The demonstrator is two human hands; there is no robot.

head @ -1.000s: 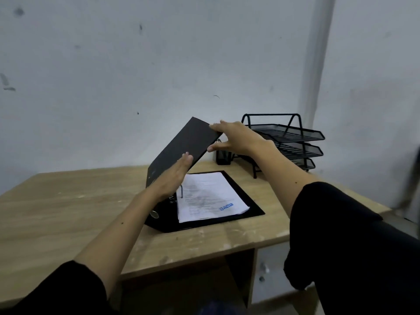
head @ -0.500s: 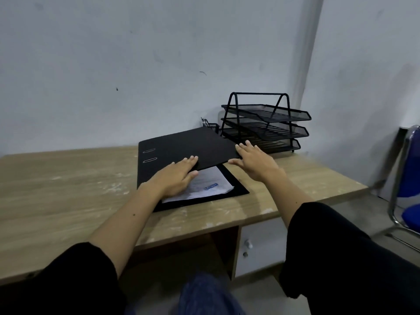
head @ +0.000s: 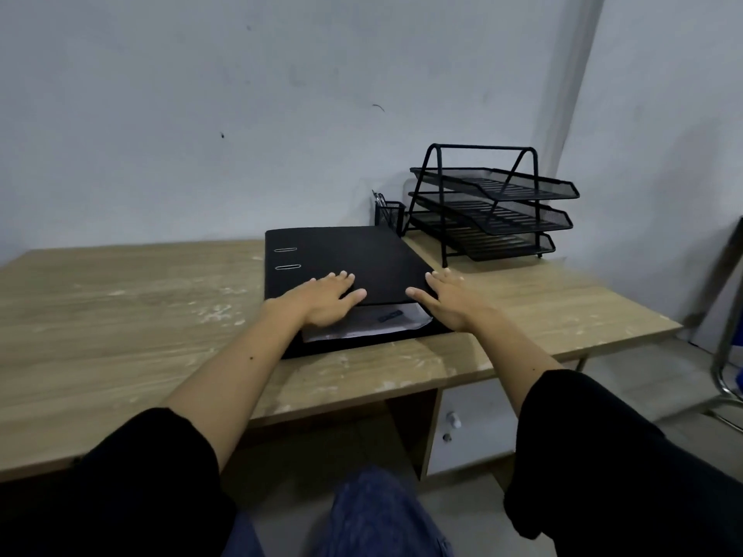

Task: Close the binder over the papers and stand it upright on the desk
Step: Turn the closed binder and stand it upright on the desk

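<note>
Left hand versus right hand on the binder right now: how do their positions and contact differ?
The left hand lies flat on the binder cover's near edge, fingers on top; the right hand sits at the cover's right front corner, mostly beside it. The left hand partly hides the papers; the right hand rests by their right edge. Both are open, palms down, gripping nothing, and the cover is not fully shut.

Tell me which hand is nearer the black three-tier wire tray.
Right. The right hand rests at the black binder's tray-side corner; the left hand presses the cover further from the black three-tier wire tray.
</note>
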